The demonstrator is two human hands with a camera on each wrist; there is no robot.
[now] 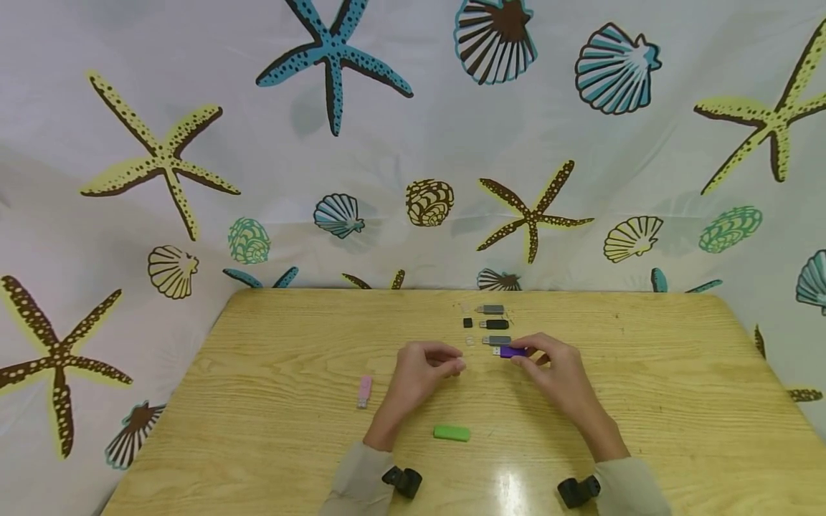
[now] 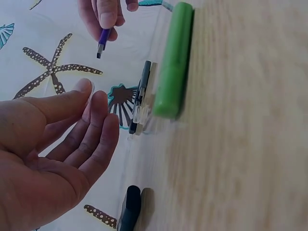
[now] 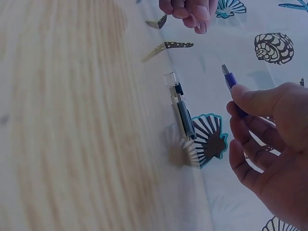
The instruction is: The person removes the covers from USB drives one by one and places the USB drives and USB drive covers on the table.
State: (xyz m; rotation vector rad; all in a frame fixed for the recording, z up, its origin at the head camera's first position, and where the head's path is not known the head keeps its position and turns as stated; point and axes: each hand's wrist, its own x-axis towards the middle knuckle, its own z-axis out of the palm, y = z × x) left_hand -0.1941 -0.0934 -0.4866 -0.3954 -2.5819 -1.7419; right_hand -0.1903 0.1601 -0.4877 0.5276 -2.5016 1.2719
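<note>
My right hand (image 1: 563, 373) pinches a purple USB flash drive (image 1: 510, 352) between thumb and fingers, its metal plug pointing left. To its left, my left hand (image 1: 416, 374) has thumb and forefinger pressed together on a small clear cap (image 2: 92, 88), mostly covered by the fingertips. The cap and the drive are apart. Just beyond the purple drive lie a grey USB drive (image 1: 498, 341), a black one (image 1: 495, 325) and another grey one (image 1: 492, 309), in a column with plugs to the left. Beside them sit a black cap (image 1: 467, 323) and a clear cap (image 1: 470, 341).
A green USB drive (image 1: 452, 433) lies near the front, between the forearms. Left of the left hand is a pink USB drive (image 1: 364, 392), its plug toward the front. The wooden table (image 1: 277, 344) ends at a cloth with printed starfish and shells (image 1: 387, 158).
</note>
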